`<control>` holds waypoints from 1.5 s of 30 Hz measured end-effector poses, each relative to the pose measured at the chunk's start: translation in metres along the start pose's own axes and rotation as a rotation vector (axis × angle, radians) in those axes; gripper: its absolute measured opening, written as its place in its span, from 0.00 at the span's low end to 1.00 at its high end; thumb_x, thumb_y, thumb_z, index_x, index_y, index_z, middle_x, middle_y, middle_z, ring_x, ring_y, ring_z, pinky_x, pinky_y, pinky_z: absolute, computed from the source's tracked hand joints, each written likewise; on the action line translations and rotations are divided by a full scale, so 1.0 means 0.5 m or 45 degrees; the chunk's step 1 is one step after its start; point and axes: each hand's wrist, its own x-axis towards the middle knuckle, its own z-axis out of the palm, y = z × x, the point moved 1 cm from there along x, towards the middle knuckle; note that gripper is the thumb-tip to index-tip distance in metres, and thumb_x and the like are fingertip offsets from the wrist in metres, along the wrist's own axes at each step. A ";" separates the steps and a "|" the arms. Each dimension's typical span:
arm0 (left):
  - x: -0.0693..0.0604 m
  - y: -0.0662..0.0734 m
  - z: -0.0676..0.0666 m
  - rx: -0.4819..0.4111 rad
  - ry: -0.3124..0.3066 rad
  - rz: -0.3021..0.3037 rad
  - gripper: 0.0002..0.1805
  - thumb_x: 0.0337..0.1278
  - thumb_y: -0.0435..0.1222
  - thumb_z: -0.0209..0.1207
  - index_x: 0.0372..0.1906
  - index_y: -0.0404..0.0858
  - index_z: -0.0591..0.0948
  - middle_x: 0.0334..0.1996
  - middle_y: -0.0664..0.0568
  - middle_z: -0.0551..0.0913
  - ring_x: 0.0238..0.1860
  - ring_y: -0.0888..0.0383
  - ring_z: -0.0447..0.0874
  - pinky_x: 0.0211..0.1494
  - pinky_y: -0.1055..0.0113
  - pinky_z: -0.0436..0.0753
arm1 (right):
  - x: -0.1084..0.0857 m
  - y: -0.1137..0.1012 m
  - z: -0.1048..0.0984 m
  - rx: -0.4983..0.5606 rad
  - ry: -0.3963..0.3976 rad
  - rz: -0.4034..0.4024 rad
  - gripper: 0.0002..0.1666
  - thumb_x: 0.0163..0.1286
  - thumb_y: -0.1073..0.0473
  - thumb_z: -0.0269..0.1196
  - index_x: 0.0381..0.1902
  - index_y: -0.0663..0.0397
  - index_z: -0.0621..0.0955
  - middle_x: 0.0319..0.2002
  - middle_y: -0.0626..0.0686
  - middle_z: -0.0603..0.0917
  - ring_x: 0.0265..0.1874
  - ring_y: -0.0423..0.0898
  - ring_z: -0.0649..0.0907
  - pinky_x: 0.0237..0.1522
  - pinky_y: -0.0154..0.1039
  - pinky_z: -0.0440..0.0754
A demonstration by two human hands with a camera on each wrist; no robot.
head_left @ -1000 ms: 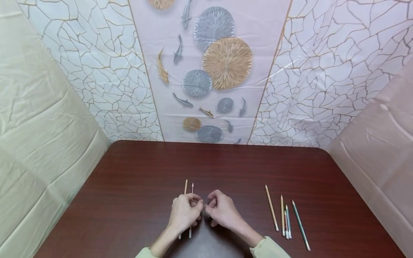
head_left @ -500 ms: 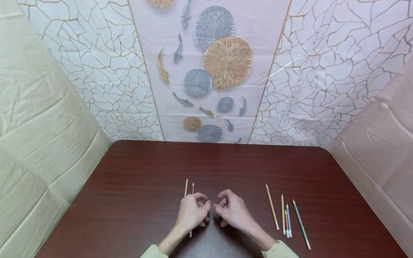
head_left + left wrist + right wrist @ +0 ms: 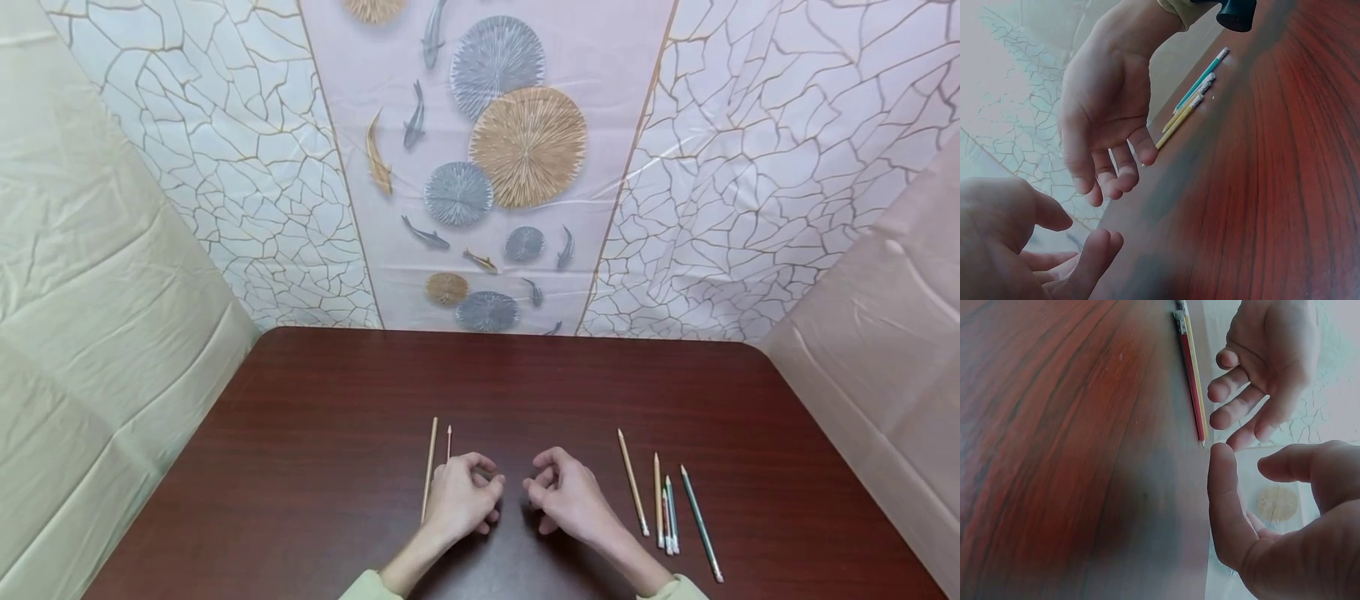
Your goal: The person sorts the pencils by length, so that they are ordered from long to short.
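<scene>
My left hand hovers with relaxed, bent fingers over the table, partly hiding a pencil with a pinkish tip. A tan pencil lies just left of that one. Across a gap, my right hand is held the same way, nothing between its fingers. In the left wrist view the left hand faces the right hand without touching it. The right wrist view has the right hand near, the left hand beyond, and a red pencil beside a yellow one.
Several pencils lie on the right of the dark red table: a tan one on the left, a teal one farthest right, and others close together between them. A patterned cloth hangs behind the table.
Both hands have shifted right, the right hand farther, so the gap between them is wider. More of the tan pencil on the left shows. The pencils have not visibly moved.
</scene>
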 end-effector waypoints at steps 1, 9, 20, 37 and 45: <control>0.000 -0.001 0.002 -0.001 -0.001 0.001 0.11 0.55 0.30 0.64 0.42 0.27 0.81 0.19 0.52 0.83 0.11 0.57 0.81 0.12 0.64 0.78 | -0.001 0.001 -0.002 -0.001 0.004 0.007 0.22 0.62 0.68 0.65 0.51 0.73 0.72 0.28 0.54 0.79 0.12 0.49 0.81 0.16 0.43 0.81; 0.005 -0.003 0.016 -0.020 -0.006 -0.017 0.12 0.54 0.29 0.64 0.43 0.26 0.81 0.18 0.52 0.83 0.10 0.55 0.81 0.11 0.63 0.77 | -0.010 0.007 -0.028 -0.009 0.059 0.035 0.21 0.63 0.68 0.65 0.51 0.72 0.73 0.27 0.54 0.79 0.12 0.50 0.81 0.16 0.43 0.81; 0.014 0.003 0.043 -0.076 -0.008 -0.015 0.11 0.54 0.28 0.64 0.41 0.27 0.81 0.17 0.52 0.82 0.09 0.57 0.80 0.11 0.63 0.77 | -0.025 0.010 -0.074 0.017 0.186 0.120 0.19 0.63 0.71 0.64 0.50 0.70 0.74 0.28 0.55 0.78 0.19 0.54 0.82 0.16 0.45 0.82; 0.023 0.012 0.100 -0.119 -0.023 -0.046 0.10 0.54 0.29 0.64 0.41 0.28 0.81 0.14 0.53 0.81 0.07 0.58 0.78 0.10 0.64 0.77 | -0.056 0.023 -0.146 -0.037 0.274 0.123 0.20 0.64 0.71 0.63 0.53 0.71 0.73 0.31 0.58 0.81 0.22 0.55 0.84 0.17 0.45 0.82; 0.026 0.020 0.132 -0.131 -0.037 -0.059 0.08 0.54 0.29 0.63 0.39 0.30 0.81 0.13 0.55 0.80 0.06 0.60 0.76 0.10 0.63 0.77 | -0.069 0.034 -0.173 -0.062 0.318 0.153 0.21 0.65 0.70 0.63 0.54 0.72 0.72 0.32 0.58 0.82 0.24 0.52 0.85 0.18 0.45 0.83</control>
